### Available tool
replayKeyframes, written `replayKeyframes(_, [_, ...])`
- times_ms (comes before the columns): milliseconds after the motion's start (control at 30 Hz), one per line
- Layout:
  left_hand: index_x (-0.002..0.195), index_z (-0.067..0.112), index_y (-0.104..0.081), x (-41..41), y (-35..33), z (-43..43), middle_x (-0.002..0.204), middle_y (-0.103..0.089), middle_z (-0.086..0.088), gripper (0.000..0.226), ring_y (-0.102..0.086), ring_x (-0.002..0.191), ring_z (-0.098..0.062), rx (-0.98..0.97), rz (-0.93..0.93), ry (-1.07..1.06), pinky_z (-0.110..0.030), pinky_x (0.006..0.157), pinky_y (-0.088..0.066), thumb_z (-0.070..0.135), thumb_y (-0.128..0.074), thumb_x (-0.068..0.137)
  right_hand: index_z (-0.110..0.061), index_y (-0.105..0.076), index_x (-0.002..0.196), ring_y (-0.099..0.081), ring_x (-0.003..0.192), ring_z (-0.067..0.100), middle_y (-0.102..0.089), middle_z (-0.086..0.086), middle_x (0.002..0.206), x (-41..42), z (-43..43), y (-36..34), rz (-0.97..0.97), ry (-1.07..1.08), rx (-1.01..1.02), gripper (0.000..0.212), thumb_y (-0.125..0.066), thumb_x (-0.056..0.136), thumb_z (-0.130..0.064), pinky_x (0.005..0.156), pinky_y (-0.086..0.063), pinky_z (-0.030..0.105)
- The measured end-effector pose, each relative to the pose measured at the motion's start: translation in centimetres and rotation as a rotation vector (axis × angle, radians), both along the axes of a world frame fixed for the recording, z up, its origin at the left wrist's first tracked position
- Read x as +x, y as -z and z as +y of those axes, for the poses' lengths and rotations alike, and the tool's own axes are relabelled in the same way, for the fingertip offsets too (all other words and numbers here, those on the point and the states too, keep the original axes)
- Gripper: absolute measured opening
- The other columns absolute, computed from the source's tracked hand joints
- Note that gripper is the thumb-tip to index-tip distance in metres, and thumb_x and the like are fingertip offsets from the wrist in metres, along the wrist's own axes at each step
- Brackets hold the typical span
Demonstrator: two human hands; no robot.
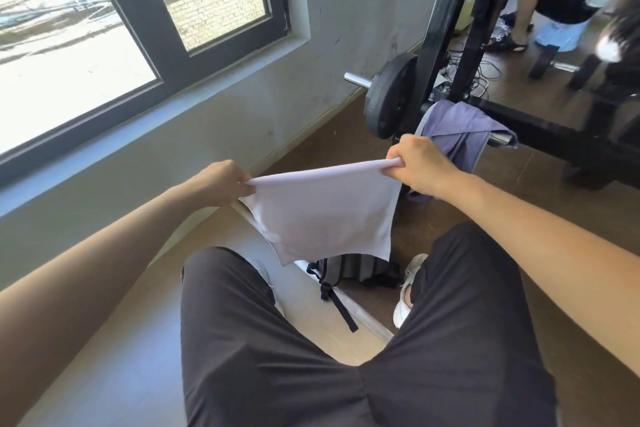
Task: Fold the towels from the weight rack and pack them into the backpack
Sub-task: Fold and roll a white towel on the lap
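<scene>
A white towel (325, 208) hangs stretched between my two hands in front of my knees. My left hand (227, 182) pinches its left top corner and my right hand (420, 163) grips its right top corner. A purple towel (460, 130) is draped over a bar of the black weight rack (540, 130) just behind my right hand. The grey backpack (353, 269) with black straps lies on the floor under the white towel, between my feet, partly hidden by the cloth.
A barbell plate (389, 97) on its bar stands by the rack. The wall and a dark-framed window (166, 31) run along my left. Another person's legs (526, 10) stand at the top right beside a dumbbell (547, 61) and cables on the brown floor.
</scene>
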State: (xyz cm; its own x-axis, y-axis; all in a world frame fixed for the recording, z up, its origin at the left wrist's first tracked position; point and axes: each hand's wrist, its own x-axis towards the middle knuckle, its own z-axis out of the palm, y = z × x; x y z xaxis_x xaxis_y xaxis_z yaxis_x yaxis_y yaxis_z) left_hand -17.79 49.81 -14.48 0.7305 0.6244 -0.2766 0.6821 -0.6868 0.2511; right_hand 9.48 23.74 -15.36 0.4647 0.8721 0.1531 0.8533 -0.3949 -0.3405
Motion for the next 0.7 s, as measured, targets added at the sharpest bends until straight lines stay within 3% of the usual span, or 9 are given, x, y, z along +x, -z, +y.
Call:
replayKeyframes(100, [0.065, 0.012, -0.055, -0.9, 0.7, 0.9, 0.070, -0.045, -0.004, 0.044, -0.038, 0.069, -0.024, -0.150, -0.054, 0.058, -0.035, 0.066, -0.035, 0.045, -0.061, 0.092, -0.002, -0.072, 0.082, -0.058, 0.075, 0.030, -0.061, 0.018, 0.084, 0.5, -0.5, 0.4, 0.102, 0.045, -0.019, 0.032, -0.073, 0.089, -0.033, 0.063, -0.043, 0.043])
replayKeyframes(200, [0.092, 0.013, -0.079, -1.8, 1.2, 0.9, 0.083, -0.064, -0.002, 0.027, -0.052, 0.074, -0.016, -0.325, -0.287, -0.009, -0.035, 0.074, -0.044, 0.035, -0.065, 0.099, 0.006, -0.069, 0.092, -0.063, 0.068, 0.018, -0.065, 0.013, 0.074, 0.7, -1.1, 0.7, 0.682, 0.139, 0.102, 0.036, -0.071, 0.093, -0.029, 0.063, -0.049, 0.029])
replayKeyframes(267, [0.097, 0.009, -0.080, -2.2, 1.5, 0.5, 0.079, -0.058, -0.004, 0.026, -0.049, 0.069, -0.013, -0.441, -0.471, -0.121, -0.034, 0.070, -0.042, 0.033, -0.070, 0.097, -0.005, -0.072, 0.097, -0.071, 0.072, 0.013, -0.075, 0.001, 0.080, 0.5, -1.5, 1.0, 1.067, 0.193, 0.220, 0.018, -0.067, 0.096, -0.023, 0.065, -0.056, 0.026])
replayKeyframes(333, [0.095, 0.002, -0.077, -2.1, 1.9, -0.3, 0.081, -0.062, -0.006, 0.028, -0.056, 0.073, -0.016, -0.551, -0.669, -0.229, -0.033, 0.074, -0.050, 0.029, -0.072, 0.096, -0.015, -0.072, 0.099, -0.073, 0.075, 0.015, -0.077, -0.001, 0.084, 0.3, -1.9, 1.3, 1.200, 0.236, 0.312, 0.011, -0.065, 0.097, -0.022, 0.062, -0.059, 0.029])
replayKeyframes(400, [0.091, 0.000, -0.073, -1.5, 2.1, -1.7, 0.080, -0.065, -0.008, 0.028, -0.062, 0.071, -0.018, -0.583, -0.809, -0.356, -0.032, 0.069, -0.057, 0.028, -0.075, 0.094, -0.015, -0.073, 0.097, -0.072, 0.071, 0.014, -0.075, -0.002, 0.083, -0.1, -1.8, 2.1, 1.149, 0.317, 0.402, 0.011, -0.065, 0.097, -0.024, 0.058, -0.057, 0.028])
replayKeyframes(533, [0.075, 0.014, -0.057, 0.7, 3.2, -4.9, 0.069, -0.057, -0.005, 0.029, -0.059, 0.051, -0.016, -0.513, -0.926, -0.617, -0.026, 0.046, -0.052, 0.028, -0.077, 0.091, -0.003, -0.065, 0.071, -0.049, 0.058, 0.017, -0.055, 0.003, 0.062, -0.9, -1.0, 5.0, 0.753, 0.543, 0.542, 0.039, -0.074, 0.086, -0.039, 0.055, -0.041, 0.032])
replayKeyframes(600, [0.075, 0.014, -0.052, 1.5, 4.2, -7.0, 0.072, -0.054, -0.009, 0.029, -0.057, 0.055, -0.020, -0.565, -0.940, -0.668, -0.025, 0.044, -0.051, 0.026, -0.075, 0.091, -0.006, -0.054, 0.057, -0.037, 0.054, 0.018, -0.042, 0.004, 0.051, -2.1, -0.8, 6.4, 0.629, 0.589, 0.578, 0.045, -0.074, 0.084, -0.037, 0.054, -0.036, 0.036])
replayKeyframes(700, [0.076, 0.013, -0.052, 1.9, 5.7, -10.5, 0.069, -0.055, -0.008, 0.028, -0.058, 0.052, -0.019, -0.700, -0.926, -0.639, -0.027, 0.047, -0.052, 0.022, -0.073, 0.091, -0.003, -0.054, 0.058, -0.037, 0.054, 0.018, -0.048, 0.010, 0.051, -5.4, -1.3, 7.7, 0.576, 0.539, 0.587, 0.045, -0.072, 0.087, -0.032, 0.054, -0.033, 0.034])
